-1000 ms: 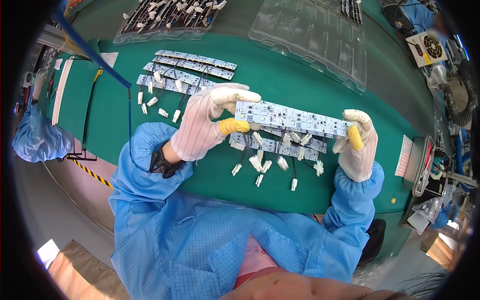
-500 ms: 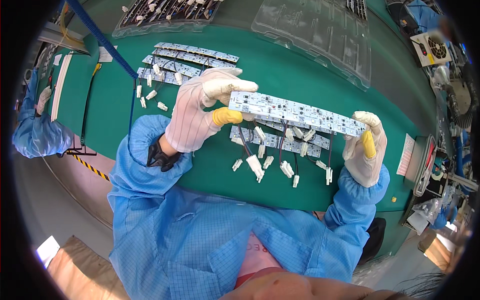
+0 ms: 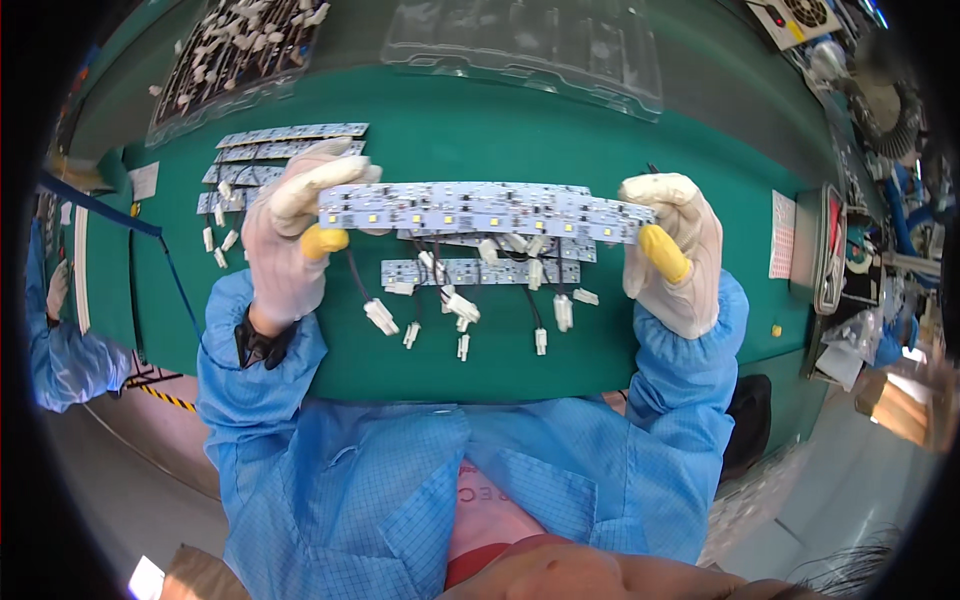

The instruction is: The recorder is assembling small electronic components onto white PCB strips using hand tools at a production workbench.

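Note:
A long LED circuit board (image 3: 480, 220) is held up nearly level, a row of small yellowish LEDs along its face. A second strip seems to overlap behind its upper edge. My left hand (image 3: 295, 215), in a white glove with a yellow thumb cover, pinches the left end. At the other end, my right hand (image 3: 675, 245), gloved the same way, grips between thumb and fingers. Dark wires with white plugs (image 3: 380, 316) hang below. Partly hidden underneath, more LED boards (image 3: 480, 271) lie on the green mat (image 3: 450, 365).
Several wired LED boards (image 3: 290, 132) lie at the left. Behind them stands a tray (image 3: 165, 125) packed with wired parts, beside a clear plastic tray (image 3: 520, 45). A blue cord (image 3: 105, 213) runs toward my left wristband. A co-worker's sleeve (image 3: 80, 360) shows far left.
The held board has gone from slanting down at the right to nearly level, and its LED row now shows. Both hands still grip its ends. The whole view has shifted.

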The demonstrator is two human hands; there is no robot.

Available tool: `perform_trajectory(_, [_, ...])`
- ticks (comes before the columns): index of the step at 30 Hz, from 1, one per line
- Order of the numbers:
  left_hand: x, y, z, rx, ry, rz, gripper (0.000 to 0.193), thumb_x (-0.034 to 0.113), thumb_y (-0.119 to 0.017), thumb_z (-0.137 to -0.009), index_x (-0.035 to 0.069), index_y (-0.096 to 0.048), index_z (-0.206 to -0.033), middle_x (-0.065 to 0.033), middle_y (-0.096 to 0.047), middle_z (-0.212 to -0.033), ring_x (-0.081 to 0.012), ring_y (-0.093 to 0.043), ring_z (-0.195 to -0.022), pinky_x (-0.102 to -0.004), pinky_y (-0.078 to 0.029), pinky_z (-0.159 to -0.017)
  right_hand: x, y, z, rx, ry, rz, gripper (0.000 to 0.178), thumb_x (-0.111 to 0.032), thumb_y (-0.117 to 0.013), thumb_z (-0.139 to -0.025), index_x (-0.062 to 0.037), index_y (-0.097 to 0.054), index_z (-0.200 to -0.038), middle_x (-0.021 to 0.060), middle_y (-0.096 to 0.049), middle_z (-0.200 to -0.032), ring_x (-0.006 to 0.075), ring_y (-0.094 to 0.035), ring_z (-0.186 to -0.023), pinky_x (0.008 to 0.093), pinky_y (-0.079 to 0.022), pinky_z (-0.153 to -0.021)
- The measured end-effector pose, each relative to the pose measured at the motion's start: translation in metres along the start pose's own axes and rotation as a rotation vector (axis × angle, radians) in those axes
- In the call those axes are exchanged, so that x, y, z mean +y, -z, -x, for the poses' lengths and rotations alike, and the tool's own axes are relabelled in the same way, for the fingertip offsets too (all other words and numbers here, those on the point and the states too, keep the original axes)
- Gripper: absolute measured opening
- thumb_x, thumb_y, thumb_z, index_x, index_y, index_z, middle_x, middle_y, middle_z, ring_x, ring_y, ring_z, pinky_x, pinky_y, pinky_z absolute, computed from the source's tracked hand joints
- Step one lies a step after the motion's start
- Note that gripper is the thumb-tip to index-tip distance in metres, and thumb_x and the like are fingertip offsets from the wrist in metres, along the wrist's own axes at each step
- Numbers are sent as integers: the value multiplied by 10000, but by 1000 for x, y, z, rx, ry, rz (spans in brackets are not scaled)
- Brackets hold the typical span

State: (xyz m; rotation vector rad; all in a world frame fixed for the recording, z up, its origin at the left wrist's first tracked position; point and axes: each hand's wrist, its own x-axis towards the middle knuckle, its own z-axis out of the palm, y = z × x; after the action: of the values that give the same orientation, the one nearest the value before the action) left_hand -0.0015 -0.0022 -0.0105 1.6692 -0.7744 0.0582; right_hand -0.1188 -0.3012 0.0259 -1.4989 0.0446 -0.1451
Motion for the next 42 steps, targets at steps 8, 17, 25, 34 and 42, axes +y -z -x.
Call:
perform_trajectory(8, [-2, -3, 2, 8, 227, -32, 604, 482, -529, -906, -31, -538, -1225, -123, -684, -896, -157, -646, -816, -284, -464, -850, 0, 7, 1, -89, -7, -20, 406, -208, -652, -856, 27, -500, -1150, 102, -619, -859, 57, -534, -493, 169, -401, -500])
perform_trajectory(17, [2, -1, -4, -76, 177, -141, 597, 510, -454, -933, -10, -553, -1212, -117, -701, -877, -153, -649, -867, -274, -460, -853, -3, 13, 0, -166, -73, -87, 553, -336, -672, -839, 63, -484, -1171, 185, -653, -902, 98, -577, -514, 190, -470, -535])
perform_trajectory(25, [5, -1, 5, 25, 225, 103, 594, 508, -524, -902, -30, -597, -1144, -164, -645, -1120, -186, -606, -1009, -293, -449, -901, 19, 56, -1, -22, 346, 1266, 786, -423, -742, -733, -50, -401, -1335, 188, -504, -1207, 267, -565, -1033, 345, -479, -772])
perform_trajectory(34, [9, -3, 4, -31, 155, 177, 567, 393, -651, -844, -82, -580, -1144, -214, -614, -1160, -294, -490, -1220, -400, -306, -1076, 30, 60, 15, 196, 152, 1053, 318, -45, -640, -805, -62, -581, -1117, 123, -554, -1040, 266, -586, -917, 322, -484, -813])
perform_trajectory(42, [11, -4, 2, -83, -12, -1, 535, 431, -640, -833, -43, -617, -1080, -218, -633, -1120, -347, -542, -1165, -445, -358, -1043, -8, -4, 1, -5, 299, 1074, 459, -256, -769, -689, -75, -590, -1071, 68, -575, -967, 203, -552, -782, 289, -425, -604])
